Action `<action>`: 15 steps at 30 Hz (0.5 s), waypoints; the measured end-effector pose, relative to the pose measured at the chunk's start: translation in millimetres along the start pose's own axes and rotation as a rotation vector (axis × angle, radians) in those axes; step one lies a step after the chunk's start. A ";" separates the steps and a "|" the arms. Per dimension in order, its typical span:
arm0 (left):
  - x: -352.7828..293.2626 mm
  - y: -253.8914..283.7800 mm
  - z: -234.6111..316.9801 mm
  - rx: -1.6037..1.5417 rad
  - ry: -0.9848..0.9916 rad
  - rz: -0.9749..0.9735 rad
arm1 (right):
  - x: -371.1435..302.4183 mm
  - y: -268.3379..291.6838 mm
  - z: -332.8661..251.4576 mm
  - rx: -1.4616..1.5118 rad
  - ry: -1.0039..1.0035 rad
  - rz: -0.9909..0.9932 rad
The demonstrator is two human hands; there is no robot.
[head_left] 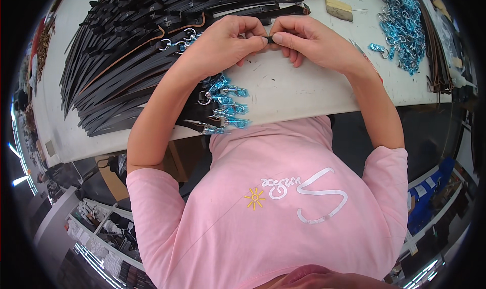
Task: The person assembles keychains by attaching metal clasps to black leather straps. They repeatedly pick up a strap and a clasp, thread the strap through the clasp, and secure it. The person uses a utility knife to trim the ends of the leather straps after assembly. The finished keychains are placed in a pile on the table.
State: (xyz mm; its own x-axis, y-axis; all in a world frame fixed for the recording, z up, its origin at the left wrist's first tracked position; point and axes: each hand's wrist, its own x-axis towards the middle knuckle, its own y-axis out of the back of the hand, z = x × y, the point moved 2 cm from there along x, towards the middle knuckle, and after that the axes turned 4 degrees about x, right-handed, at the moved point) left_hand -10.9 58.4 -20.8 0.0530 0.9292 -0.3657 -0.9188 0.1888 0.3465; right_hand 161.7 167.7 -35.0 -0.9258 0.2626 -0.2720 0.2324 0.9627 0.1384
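My left hand [223, 42] and my right hand [315, 42] meet over the white table, both with fingers closed. Between their thumbs and fingertips they pinch a small dark piece of black strap [270, 40]; most of it is hidden by the fingers. Behind and left of my hands lies a large pile of black straps [116, 61], a few with brown edges. Under my left forearm, metal snap hooks [228, 104] in blue film hang on strap ends. More bare metal rings [188, 40] show beside my left wrist.
A heap of blue-wrapped snap hooks [402, 25] lies at the far right, with one loose hook [377, 49] nearby. Dark brown straps [436, 46] run along the right side. A yellowish block [338, 9] with a thin needle sits behind my right hand. The table [298, 99] ends near my body.
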 end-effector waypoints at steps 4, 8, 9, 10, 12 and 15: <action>1.3 -0.8 -1.2 -0.011 -0.022 0.008 | 0.9 -0.6 -0.3 0.024 -0.023 0.003; -1.3 7.0 6.1 -0.103 0.019 -0.059 | -1.3 0.4 -1.3 0.051 -0.014 0.005; -0.8 6.5 4.6 -0.105 0.003 -0.049 | -1.4 0.3 -1.5 0.056 -0.011 0.007; 0.0 4.6 0.9 -0.108 -0.011 -0.038 | -1.3 0.1 -1.6 0.053 -0.010 0.002; 0.8 3.7 0.2 -0.095 -0.029 -0.020 | -1.0 0.1 -2.9 0.049 -0.009 -0.006; 1.9 -0.1 -2.8 -0.019 -0.035 -0.015 | 0.5 0.5 1.6 -0.023 0.004 -0.025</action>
State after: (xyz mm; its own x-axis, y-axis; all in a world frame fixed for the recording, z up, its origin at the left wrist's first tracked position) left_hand -11.8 59.3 -24.0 0.0800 0.9370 -0.3400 -0.9251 0.1968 0.3246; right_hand 161.8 168.4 -36.6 -0.9325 0.2382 -0.2714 0.2023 0.9672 0.1537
